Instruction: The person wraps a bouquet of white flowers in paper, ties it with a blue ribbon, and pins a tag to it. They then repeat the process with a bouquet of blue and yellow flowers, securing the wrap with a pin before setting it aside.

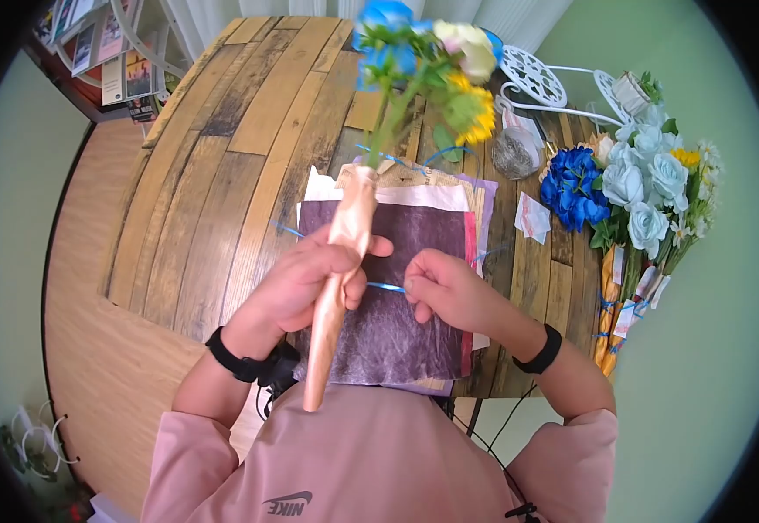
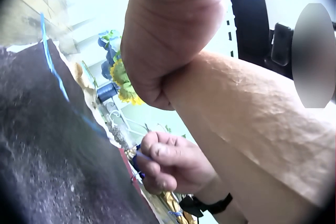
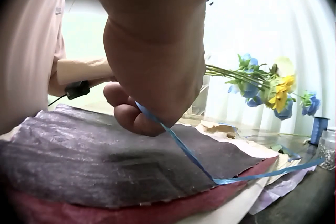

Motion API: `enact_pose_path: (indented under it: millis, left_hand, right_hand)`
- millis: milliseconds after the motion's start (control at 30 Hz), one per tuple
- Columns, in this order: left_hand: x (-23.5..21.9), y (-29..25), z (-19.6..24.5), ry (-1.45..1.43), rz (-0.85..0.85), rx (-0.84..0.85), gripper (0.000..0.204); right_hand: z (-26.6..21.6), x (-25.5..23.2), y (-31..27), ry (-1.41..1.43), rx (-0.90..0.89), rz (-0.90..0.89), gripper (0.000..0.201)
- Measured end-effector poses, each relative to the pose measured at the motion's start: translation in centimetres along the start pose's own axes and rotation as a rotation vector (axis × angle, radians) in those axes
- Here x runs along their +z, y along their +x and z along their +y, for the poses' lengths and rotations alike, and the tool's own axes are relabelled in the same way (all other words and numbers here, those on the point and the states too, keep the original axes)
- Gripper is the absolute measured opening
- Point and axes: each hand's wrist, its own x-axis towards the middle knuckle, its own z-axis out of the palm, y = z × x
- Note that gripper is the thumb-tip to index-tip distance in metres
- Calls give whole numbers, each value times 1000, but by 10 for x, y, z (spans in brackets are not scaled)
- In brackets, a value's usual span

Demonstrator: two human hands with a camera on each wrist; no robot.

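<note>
My left hand (image 1: pixel 314 275) grips a bouquet's stems, wrapped in peach paper (image 1: pixel 327 336), with its blue, cream and yellow flowers (image 1: pixel 427 74) pointing away from me. My right hand (image 1: pixel 453 292), to the right of the wrap, pinches a thin blue ribbon (image 1: pixel 386 287). In the right wrist view the ribbon (image 3: pixel 189 153) runs from the fingers down across the dark sheet (image 3: pixel 131 155) and off to the right. Beneath both hands lies a stack of paper with a dark purple sheet (image 1: pixel 397 340) on top.
To the right lie more bouquets, with dark blue (image 1: pixel 574 187) and pale blue flowers (image 1: pixel 648 222). A clear jar (image 1: pixel 515 155) and a white metal stand (image 1: pixel 532 77) are at the back right of the wooden table (image 1: pixel 196 200). A small paper piece (image 1: pixel 533 218) lies beside the stack.
</note>
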Motion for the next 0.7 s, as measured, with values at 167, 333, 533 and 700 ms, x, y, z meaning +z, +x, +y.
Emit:
enact_pose_path:
  millis: [167,333,533,700]
  left_hand:
    - [-12,15,-16,-51,-26,-84,46]
    - [-22,22,-27,72,20,-166,52]
    - [-22,23,-29,215,146,-178,30]
    - [-24,23,-36,407,208,-132,26]
  right_hand:
    - [7,-1,28,169,38,16,12]
    - [11,-3,32,389,72,22,13]
    - [-31,-20,11,486,164,-72,16]
    - [-86,-44,8,287,-86,-109,21]
